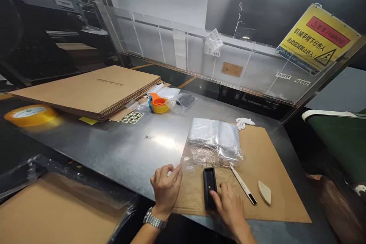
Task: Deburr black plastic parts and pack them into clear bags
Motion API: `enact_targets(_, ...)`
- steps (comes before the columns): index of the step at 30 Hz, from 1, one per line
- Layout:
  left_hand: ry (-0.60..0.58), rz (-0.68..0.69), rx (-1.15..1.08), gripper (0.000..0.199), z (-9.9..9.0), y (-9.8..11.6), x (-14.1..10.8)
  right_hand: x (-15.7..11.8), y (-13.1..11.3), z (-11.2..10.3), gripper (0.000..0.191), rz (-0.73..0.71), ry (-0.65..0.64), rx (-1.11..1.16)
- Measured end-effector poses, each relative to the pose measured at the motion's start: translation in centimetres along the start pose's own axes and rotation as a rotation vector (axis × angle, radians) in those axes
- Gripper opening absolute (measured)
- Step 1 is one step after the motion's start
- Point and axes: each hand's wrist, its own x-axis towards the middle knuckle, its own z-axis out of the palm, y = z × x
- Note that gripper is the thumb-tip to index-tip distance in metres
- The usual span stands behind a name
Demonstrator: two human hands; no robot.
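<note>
My left hand (166, 186), with a metal watch on its wrist, pinches a corner of a small clear plastic bag (188, 164) over the cardboard sheet's left edge. My right hand (231, 204) touches the right side of a black rectangular tray-like part (209, 187), thumb on its lower end; whether the fingers grip it is unclear. A white-handled knife (243, 183) lies right of it, and a beige wedge-shaped piece (264, 193) is farther right. Behind the black part sits a stack of clear plastic bags (214, 137). All rest on the cardboard sheet (281, 183).
Stacked cardboard (88, 87) lies at the left, with yellow tape rolls (31, 114) and an orange tape dispenser (158, 103) nearby. A sticker sheet (131, 117) and white glove (244, 122) are on the metal table (137, 152). A clear partition stands behind; a green conveyor (337, 141) is right.
</note>
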Motion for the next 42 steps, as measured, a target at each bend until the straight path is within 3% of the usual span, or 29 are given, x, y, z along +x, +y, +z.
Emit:
enact_targets(3,-0.138,0.045,-0.02,0.02,0.2,-1.0,-1.3,-1.9,1.4,1.4,0.031,0.043,-0.046,-0.013)
enact_targets(7,-0.274,0.028,-0.046,0.022,0.7,-0.5,-3.0,-3.7,1.6,0.4,0.035,0.017,-0.133,0.089)
enact_targets(12,-0.411,0.012,-0.14,0.023,0.7,0.1,-3.4,-4.1,0.6,-0.3,0.034,0.021,-0.442,0.456)
enact_targets(16,-0.5,0.08,-0.227,0.022,0.0,-0.1,-3.3,-3.8,1.2,1.1,0.041,0.082,-0.429,0.442)
enact_targets(20,-0.487,0.117,-0.224,0.027,-0.3,0.3,-4.1,-4.0,1.6,2.0,0.035,0.096,-0.327,0.353)
enact_targets(24,-0.407,0.13,-0.165,0.03,-0.3,2.0,-5.3,-4.6,0.6,2.6,0.034,0.047,-0.238,0.274)
enact_targets(29,-0.406,0.281,-0.153,0.027,-1.1,3.3,-5.7,-4.0,0.0,2.7,0.042,-0.007,-0.194,0.264)
enact_targets(34,-0.365,0.342,-0.144,0.029,-2.5,3.3,-5.4,-2.8,-0.9,2.5,0.034,0.083,-0.198,0.269)
enact_targets(38,-0.353,0.454,-0.182,0.021,-3.7,4.6,-5.0,-1.9,-3.2,1.9,0.043,0.064,-0.28,0.202)
enact_targets(42,-0.469,0.333,-0.157,0.027,-5.5,4.7,-3.2,-0.2,-5.0,0.1,0.031,0.01,-0.39,0.192)
